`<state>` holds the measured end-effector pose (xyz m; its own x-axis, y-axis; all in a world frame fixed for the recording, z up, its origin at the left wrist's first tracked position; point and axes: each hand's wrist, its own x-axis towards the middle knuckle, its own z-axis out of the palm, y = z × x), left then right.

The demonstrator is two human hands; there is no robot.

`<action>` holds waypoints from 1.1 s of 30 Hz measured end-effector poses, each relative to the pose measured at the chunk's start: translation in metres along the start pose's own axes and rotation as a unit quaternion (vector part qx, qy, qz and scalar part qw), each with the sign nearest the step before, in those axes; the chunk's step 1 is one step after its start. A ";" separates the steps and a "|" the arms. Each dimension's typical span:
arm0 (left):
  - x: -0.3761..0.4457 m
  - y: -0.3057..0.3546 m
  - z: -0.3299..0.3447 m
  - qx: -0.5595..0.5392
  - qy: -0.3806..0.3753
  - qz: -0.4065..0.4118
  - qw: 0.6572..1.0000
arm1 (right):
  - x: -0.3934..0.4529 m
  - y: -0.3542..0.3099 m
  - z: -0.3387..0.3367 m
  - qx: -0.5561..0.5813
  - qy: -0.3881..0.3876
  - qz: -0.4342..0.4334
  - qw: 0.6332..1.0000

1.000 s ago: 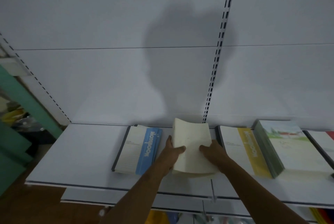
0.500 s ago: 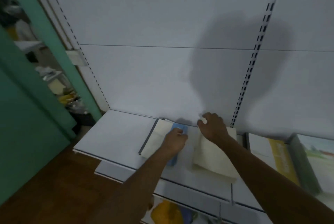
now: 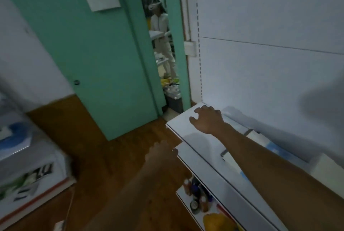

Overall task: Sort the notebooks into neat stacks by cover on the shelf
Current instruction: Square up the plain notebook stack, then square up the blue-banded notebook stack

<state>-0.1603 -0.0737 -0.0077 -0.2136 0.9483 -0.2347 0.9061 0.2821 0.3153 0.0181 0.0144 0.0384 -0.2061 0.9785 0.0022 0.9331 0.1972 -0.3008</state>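
Observation:
My right hand (image 3: 206,119) hovers over the bare left end of the white shelf (image 3: 180,124), fingers spread, holding nothing. My left hand (image 3: 160,153) is blurred, off the shelf's front edge above the floor, and looks empty. A notebook with a white and blue cover (image 3: 268,143) lies on the shelf, partly hidden behind my right forearm. A cream notebook (image 3: 323,165) lies just to its right. The other stacks are out of view.
A green door (image 3: 96,59) stands to the left, with a person (image 3: 162,31) visible through the gap. Brown floor (image 3: 104,160) lies below. White boxes (image 3: 24,175) sit at the lower left. A lower shelf (image 3: 202,199) holds small bottles and a yellow item.
The view has swung sharply left. Both hands have left the notebooks: the right moved to the shelf's empty left end, the left dropped off the shelf front.

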 end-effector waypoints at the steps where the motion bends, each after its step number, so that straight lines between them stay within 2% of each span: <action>1: -0.003 -0.007 -0.007 -0.003 0.003 -0.016 1.000 | 0.006 -0.010 0.004 -0.005 -0.005 -0.012 1.000; 4: -0.006 -0.028 -0.020 0.001 0.005 -0.055 0.998 | 0.018 -0.034 0.013 -0.022 -0.021 -0.036 0.999; 7: 0.001 -0.034 -0.028 0.045 0.016 -0.055 0.997 | 0.028 -0.046 0.018 -0.024 -0.021 -0.054 0.998; 10: 0.018 -0.026 -0.034 0.076 0.035 -0.016 0.996 | 0.043 -0.047 0.014 -0.029 -0.018 -0.063 0.997; 14: 0.059 -0.001 -0.038 0.070 0.016 0.050 0.996 | 0.068 -0.031 0.004 -0.040 0.000 -0.024 0.999; 19: 0.129 0.051 -0.026 0.038 0.000 0.174 0.984 | 0.083 0.017 -0.008 -0.027 0.037 0.093 0.995; 23: 0.151 0.109 -0.007 0.073 -0.071 0.286 0.953 | 0.062 0.066 -0.010 -0.002 0.057 0.227 0.972; 26: 0.148 0.142 0.020 0.062 -0.129 0.351 0.925 | 0.026 0.100 -0.003 0.031 0.044 0.327 0.943; 29: 0.136 0.164 0.051 0.029 -0.219 0.378 0.899 | -0.016 0.126 0.012 0.083 0.050 0.407 0.908; 33: 0.122 0.182 0.077 -0.033 -0.320 0.349 0.880 | -0.062 0.148 0.033 0.123 0.062 0.492 0.860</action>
<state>0.0061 0.0826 -0.0498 0.6545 0.6247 -0.4259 0.7079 -0.3083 0.6355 0.1586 -0.0187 -0.0377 0.6941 0.6665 -0.2720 0.5438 -0.7331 -0.4084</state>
